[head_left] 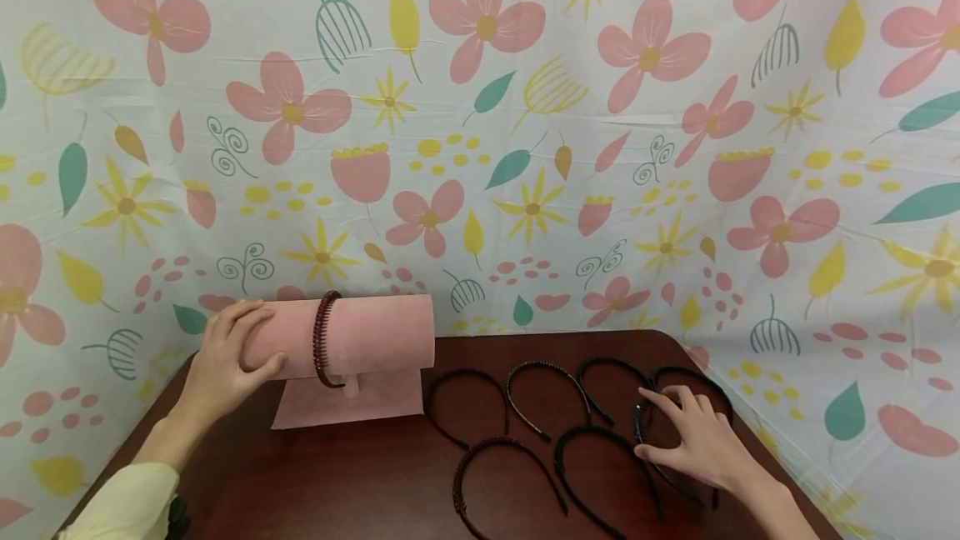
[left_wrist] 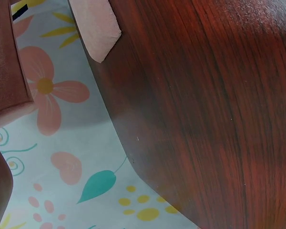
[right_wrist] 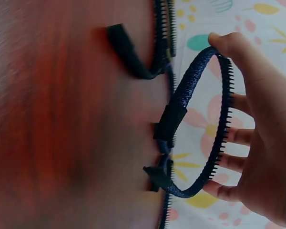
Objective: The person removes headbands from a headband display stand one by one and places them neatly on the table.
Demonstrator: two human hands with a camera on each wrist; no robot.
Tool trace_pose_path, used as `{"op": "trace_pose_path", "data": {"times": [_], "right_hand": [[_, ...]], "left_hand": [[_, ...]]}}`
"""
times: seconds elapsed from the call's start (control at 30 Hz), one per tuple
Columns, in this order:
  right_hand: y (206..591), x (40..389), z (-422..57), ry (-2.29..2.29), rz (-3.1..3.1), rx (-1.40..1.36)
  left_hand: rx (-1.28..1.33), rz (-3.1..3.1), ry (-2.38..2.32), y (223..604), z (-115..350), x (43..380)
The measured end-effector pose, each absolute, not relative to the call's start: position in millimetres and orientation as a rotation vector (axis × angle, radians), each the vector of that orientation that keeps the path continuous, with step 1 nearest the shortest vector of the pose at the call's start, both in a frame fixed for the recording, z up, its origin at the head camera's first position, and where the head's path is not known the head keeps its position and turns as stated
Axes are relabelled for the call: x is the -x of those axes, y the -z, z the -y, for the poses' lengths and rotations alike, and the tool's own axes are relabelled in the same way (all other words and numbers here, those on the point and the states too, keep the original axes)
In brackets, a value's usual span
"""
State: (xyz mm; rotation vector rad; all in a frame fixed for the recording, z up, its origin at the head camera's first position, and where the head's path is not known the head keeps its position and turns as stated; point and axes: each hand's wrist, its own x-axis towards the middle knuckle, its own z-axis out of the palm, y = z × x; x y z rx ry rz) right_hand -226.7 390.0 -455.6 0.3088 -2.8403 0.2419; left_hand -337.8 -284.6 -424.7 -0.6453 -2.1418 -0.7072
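Observation:
A pink velvet headband stand point(head_left: 382, 332), a horizontal roll on a flat base, stands at the back left of the table. My left hand point(head_left: 225, 352) grips the roll's left end, thumb in front and fingers over the top. Around the roll sits a dark red headband point(head_left: 321, 340) with comb teeth. On the right, my right hand point(head_left: 701, 444) holds a dark blue glittery headband point(right_wrist: 189, 81). The right wrist view shows the thumb at one side of its band and fingertips along the toothed edge, its two tips pointing away from the palm.
Several dark headbands lie on the reddish-brown wooden table point(head_left: 337, 482), among them a gold-toned one point(head_left: 551, 365), a dark red one point(head_left: 480, 445) and a black one point(head_left: 600, 432). A floral cloth point(head_left: 480, 148) hangs behind the table and along its sides.

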Motion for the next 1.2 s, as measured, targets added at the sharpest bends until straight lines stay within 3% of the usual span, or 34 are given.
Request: {"op": "trace_pose_path", "data": {"times": [1.2], "right_hand": [[482, 222, -404, -0.389, 3.161, -0.243]], "left_hand": [[0.641, 2.146, 0.703, 423, 284, 337]]}}
